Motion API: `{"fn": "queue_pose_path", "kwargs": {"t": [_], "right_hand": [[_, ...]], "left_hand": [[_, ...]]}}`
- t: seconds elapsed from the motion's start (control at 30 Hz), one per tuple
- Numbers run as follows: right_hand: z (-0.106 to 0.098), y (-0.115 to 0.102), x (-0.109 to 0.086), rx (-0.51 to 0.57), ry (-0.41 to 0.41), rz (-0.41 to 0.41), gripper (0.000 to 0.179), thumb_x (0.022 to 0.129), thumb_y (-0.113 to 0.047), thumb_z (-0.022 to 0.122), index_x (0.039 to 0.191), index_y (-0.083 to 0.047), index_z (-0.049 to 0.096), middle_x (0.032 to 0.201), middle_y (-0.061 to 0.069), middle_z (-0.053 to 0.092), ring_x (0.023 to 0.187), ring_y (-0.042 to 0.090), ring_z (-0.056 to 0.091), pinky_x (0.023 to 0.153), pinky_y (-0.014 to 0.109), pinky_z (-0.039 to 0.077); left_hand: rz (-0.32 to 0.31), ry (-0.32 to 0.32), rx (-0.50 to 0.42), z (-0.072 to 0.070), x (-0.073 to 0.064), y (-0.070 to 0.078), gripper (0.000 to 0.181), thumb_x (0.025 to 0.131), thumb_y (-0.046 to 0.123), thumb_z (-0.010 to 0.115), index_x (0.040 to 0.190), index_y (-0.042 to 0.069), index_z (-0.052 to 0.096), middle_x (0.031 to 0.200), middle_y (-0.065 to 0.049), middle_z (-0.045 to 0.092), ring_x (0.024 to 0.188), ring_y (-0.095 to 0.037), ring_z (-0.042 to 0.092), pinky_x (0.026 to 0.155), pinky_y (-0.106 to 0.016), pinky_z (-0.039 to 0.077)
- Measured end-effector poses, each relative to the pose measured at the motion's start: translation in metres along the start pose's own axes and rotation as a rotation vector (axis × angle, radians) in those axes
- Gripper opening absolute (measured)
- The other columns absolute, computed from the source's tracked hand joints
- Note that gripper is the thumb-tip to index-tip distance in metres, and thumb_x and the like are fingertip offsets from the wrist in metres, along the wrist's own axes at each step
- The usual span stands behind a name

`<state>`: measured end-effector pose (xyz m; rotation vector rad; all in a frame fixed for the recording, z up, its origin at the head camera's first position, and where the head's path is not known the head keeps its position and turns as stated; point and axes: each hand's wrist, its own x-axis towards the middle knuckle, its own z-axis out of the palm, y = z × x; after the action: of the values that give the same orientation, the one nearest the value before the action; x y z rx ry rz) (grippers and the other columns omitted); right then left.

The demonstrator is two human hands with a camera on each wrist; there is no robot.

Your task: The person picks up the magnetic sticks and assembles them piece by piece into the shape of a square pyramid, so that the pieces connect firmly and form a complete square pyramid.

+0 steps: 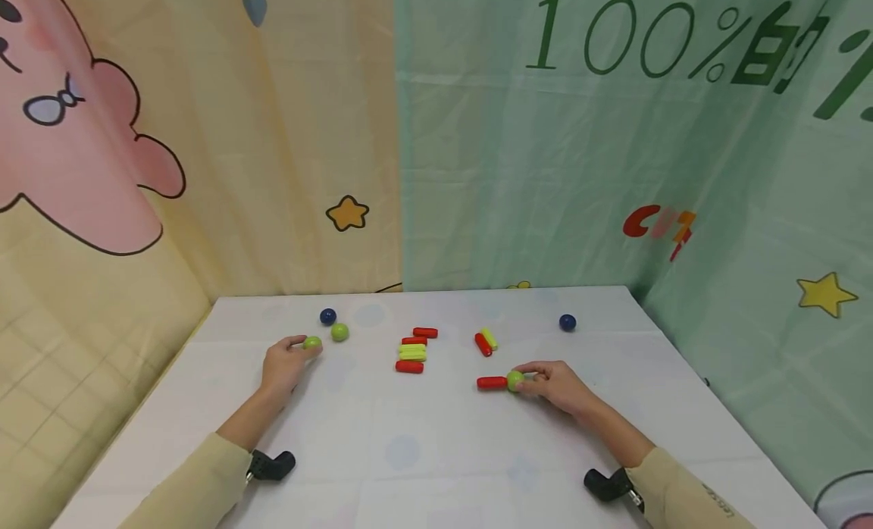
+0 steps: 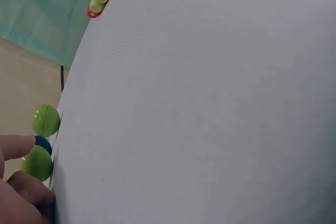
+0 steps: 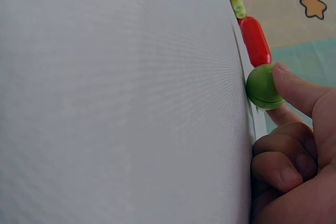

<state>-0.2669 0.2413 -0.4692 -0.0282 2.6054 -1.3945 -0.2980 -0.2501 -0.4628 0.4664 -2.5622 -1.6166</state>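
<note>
My left hand (image 1: 283, 367) pinches a green ball (image 1: 312, 342) between thumb and fingers at the left of the table. Just behind it are a second green ball (image 1: 339, 332) and a dark blue ball (image 1: 328, 317). On the right, my right hand (image 1: 561, 386) holds another green ball (image 1: 515, 380) by thumb and forefinger, low over the tabletop. That ball meets the end of a red stick (image 1: 492, 383) pointing left. In the right wrist view, the other fingers curl beside the green ball (image 3: 264, 86), with the red stick (image 3: 255, 41) beyond it.
Red sticks (image 1: 409, 367) and yellow-green sticks (image 1: 412, 352) lie grouped mid-table. Behind the right hand, a red stick (image 1: 483, 344) lies against a yellow one (image 1: 489, 337). A blue ball (image 1: 567, 323) sits at the back right. Printed curtains (image 1: 464, 173) enclose the white table (image 1: 436, 468).
</note>
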Motion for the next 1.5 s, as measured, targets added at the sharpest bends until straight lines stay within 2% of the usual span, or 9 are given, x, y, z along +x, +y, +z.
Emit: {"fn": "queue_pose_path", "kwargs": {"t": [0.13,0.43,0.57,0.87,1.07,1.2,1.33,1.4,1.5], "right_hand": [[0.000,0.000,0.000,-0.006,-0.002,0.000,0.045,0.084,-0.035,0.082,0.122,-0.014,0.073,0.064,-0.002,0.036,0.062,0.015,0.034,0.054,0.026,0.026],[0.001,-0.001,0.000,-0.008,0.006,0.001,0.045,0.083,-0.035,0.082,0.122,-0.013,0.073,0.063,-0.002,0.037,0.062,0.014,0.034,0.054,0.026,0.026],[0.001,-0.002,0.001,-0.011,0.003,-0.002,0.045,0.084,-0.035,0.081,0.122,-0.013,0.073,0.064,-0.003,0.036,0.062,0.014,0.034,0.054,0.026,0.026],[0.001,-0.004,0.001,0.000,0.000,-0.003,0.042,0.085,-0.032,0.080,0.121,-0.013,0.073,0.062,-0.003,0.036,0.061,0.014,0.034,0.054,0.025,0.027],[0.000,-0.003,0.000,0.008,-0.004,-0.008,0.041,0.085,-0.031,0.081,0.120,-0.012,0.074,0.061,-0.003,0.036,0.060,0.014,0.034,0.053,0.025,0.027],[0.001,-0.002,-0.001,-0.001,-0.003,-0.017,0.042,0.085,-0.032,0.080,0.121,-0.012,0.073,0.062,-0.002,0.037,0.060,0.015,0.035,0.054,0.025,0.027],[0.002,-0.001,-0.003,-0.010,0.003,-0.007,0.042,0.086,-0.032,0.080,0.122,-0.012,0.073,0.063,-0.002,0.037,0.062,0.015,0.035,0.055,0.026,0.027],[0.002,-0.001,-0.003,-0.012,0.007,-0.001,0.042,0.085,-0.033,0.080,0.121,-0.013,0.073,0.063,-0.002,0.037,0.062,0.015,0.035,0.055,0.026,0.027],[0.002,-0.001,-0.002,-0.006,0.015,0.002,0.042,0.085,-0.034,0.081,0.121,-0.015,0.074,0.063,-0.002,0.037,0.061,0.015,0.035,0.054,0.025,0.027]], "left_hand": [[-0.011,0.010,0.000,0.001,0.002,-0.002,0.060,0.097,0.027,0.064,0.144,-0.005,0.047,0.143,-0.028,0.046,0.127,-0.039,0.045,0.108,-0.053,0.037],[0.009,0.024,0.025,0.008,-0.002,-0.002,0.053,0.098,0.028,0.063,0.139,-0.004,0.054,0.146,-0.027,0.048,0.137,-0.043,0.043,0.113,-0.055,0.034],[0.021,0.018,0.036,0.008,-0.005,0.000,0.052,0.098,0.028,0.063,0.138,-0.004,0.055,0.143,-0.026,0.051,0.131,-0.040,0.047,0.110,-0.054,0.038],[0.019,-0.069,0.060,0.011,-0.013,0.009,0.053,0.098,0.030,0.064,0.136,-0.005,0.057,0.147,-0.026,0.048,0.131,-0.037,0.044,0.112,-0.054,0.034],[0.072,-0.121,0.069,0.022,-0.023,0.016,0.053,0.094,0.033,0.069,0.131,-0.004,0.063,0.143,-0.026,0.053,0.122,-0.035,0.051,0.098,-0.048,0.045],[0.110,-0.129,0.053,0.034,-0.031,0.021,0.048,0.091,0.030,0.073,0.126,-0.002,0.068,0.105,-0.015,0.062,0.090,-0.024,0.051,0.071,-0.032,0.042],[0.148,-0.172,0.072,0.046,-0.041,0.032,0.045,0.089,0.028,0.075,0.124,0.000,0.070,0.073,-0.002,0.045,0.069,-0.016,0.040,0.057,-0.027,0.032],[0.166,-0.203,0.097,0.052,-0.048,0.037,0.043,0.089,0.028,0.075,0.124,0.002,0.070,0.074,-0.002,0.051,0.070,-0.015,0.042,0.058,-0.026,0.032],[0.183,-0.260,0.111,0.063,-0.057,0.046,0.042,0.090,0.028,0.075,0.124,0.004,0.071,0.091,-0.007,0.063,0.078,-0.018,0.047,0.062,-0.028,0.036]]}}
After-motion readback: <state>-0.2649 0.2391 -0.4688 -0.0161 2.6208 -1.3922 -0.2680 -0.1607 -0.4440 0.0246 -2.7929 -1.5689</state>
